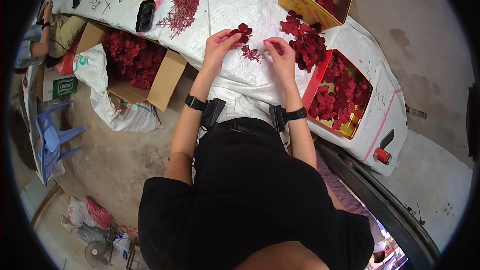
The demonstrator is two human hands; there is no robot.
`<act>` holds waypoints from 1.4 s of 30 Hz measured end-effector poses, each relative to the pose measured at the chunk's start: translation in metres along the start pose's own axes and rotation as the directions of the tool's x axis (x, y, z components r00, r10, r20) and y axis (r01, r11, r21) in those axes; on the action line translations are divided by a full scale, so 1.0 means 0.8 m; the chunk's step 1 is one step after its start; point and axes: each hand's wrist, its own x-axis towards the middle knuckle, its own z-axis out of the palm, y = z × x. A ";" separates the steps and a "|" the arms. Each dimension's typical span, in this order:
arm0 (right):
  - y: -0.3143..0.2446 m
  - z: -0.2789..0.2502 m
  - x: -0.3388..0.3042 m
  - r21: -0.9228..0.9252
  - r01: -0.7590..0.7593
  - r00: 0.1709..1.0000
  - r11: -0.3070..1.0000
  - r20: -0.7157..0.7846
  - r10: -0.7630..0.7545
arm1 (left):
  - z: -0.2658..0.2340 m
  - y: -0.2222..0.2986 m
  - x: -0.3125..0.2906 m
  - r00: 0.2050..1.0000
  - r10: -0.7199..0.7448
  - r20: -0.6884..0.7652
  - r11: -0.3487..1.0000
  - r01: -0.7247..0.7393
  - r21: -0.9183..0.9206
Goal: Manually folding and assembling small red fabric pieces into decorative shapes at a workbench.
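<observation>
On the white-covered table, my left hand [218,49] pinches a dark red cloth flower [244,30] between thumb and fingers. My right hand [282,56] is just to its right, thumb and fingertips pressed together; whatever they hold is too small to make out. Below and between the hands lies a small heap of red bits [251,54]. Right of my right hand spreads a pile of dark red petal pieces [307,42]. A larger heap of thin reddish stems [183,11] sits farther off to the left.
A red-rimmed tin [319,81] and a yellow tin [288,1] hold red flower pieces at right. A black case [145,15] lies at left. Below the table edge stands a cardboard box [172,81] of red flowers, then a blue stool [51,137]. Another person [37,45] sits far left.
</observation>
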 end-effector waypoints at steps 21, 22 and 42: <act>-0.109 -0.026 -0.146 0.396 0.078 0.996 0.915 -0.078 -0.051 | 0.112 0.068 -0.120 0.919 -0.252 0.304 0.967 0.225 0.120; -0.111 -0.025 -0.148 0.404 0.082 0.994 0.911 -0.094 -0.048 | 0.110 0.066 -0.123 0.920 -0.258 0.295 0.964 0.226 0.139; -0.111 -0.021 -0.165 0.396 0.057 0.998 0.916 -0.043 -0.043 | 0.105 0.071 -0.141 0.913 -0.215 0.348 0.968 0.151 0.202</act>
